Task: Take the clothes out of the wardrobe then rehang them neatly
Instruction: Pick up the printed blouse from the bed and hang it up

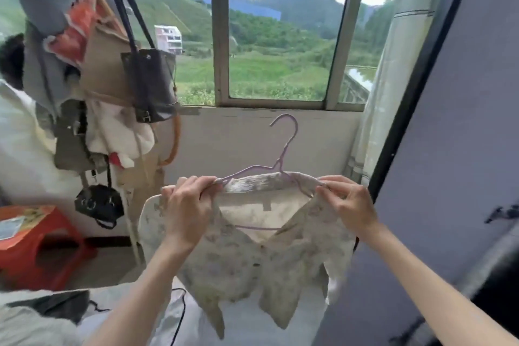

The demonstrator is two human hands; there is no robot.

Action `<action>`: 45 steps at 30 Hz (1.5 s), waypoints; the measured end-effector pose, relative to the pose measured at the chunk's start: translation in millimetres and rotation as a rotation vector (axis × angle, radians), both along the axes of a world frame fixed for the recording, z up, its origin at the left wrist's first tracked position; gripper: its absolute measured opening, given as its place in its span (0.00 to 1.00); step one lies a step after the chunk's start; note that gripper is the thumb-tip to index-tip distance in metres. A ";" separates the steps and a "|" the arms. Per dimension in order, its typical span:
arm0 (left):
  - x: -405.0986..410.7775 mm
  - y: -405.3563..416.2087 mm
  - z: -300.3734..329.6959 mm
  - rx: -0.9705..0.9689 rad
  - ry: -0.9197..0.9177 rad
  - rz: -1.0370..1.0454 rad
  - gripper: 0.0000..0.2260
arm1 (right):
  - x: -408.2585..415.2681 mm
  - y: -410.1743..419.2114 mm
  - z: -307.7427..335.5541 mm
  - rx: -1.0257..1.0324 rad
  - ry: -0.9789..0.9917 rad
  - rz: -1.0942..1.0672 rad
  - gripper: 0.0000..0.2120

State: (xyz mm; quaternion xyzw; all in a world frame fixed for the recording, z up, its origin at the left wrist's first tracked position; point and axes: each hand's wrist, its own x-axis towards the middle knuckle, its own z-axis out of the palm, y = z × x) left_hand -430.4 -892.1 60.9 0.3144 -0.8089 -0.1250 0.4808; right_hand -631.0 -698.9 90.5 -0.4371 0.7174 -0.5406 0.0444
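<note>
A pale floral shirt [247, 258] with a wide collar hangs on a lilac wire hanger [283, 146], held up in front of me below the window. My left hand [188, 205] grips the shirt's left shoulder together with the hanger's arm. At the right shoulder my right hand [348, 202] pinches the collar fabric over the hanger's other end. The hanger's hook points up and hangs on nothing. The grey wardrobe [460, 126] stands at my right, its door edge close to my right forearm.
A rack at left carries piled clothes and a dark bucket bag [151, 84], with a small black bag [98, 202] lower down. A red plastic stool [42, 244] stands at lower left. Bedding and a black cable [179, 312] lie below. A curtain [393, 70] hangs beside the window.
</note>
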 end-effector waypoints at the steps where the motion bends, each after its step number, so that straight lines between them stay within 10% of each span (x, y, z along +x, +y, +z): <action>1: -10.7 3.6 2.0 0.028 0.020 -0.027 0.08 | -2.0 11.3 2.7 -0.007 0.002 -0.005 0.07; 17: -125.0 95.6 7.2 0.246 0.080 -0.747 0.15 | -5.7 183.2 -9.2 0.327 0.513 -0.777 0.20; 21: -140.0 119.8 -9.9 0.066 -0.030 -0.819 0.09 | 18.2 223.5 -37.9 0.363 0.477 -0.886 0.14; 29: -171.0 207.7 -6.1 0.317 0.103 -1.070 0.07 | 56.5 310.0 -62.3 0.465 0.330 -1.058 0.15; 37: -212.8 269.9 -37.7 -0.052 -0.261 -1.329 0.22 | 103.4 373.5 -76.9 0.357 0.125 -1.325 0.20; 45: -222.2 357.6 -78.3 0.112 -0.476 -1.217 0.11 | 131.2 417.2 -88.6 0.555 -0.170 -1.230 0.20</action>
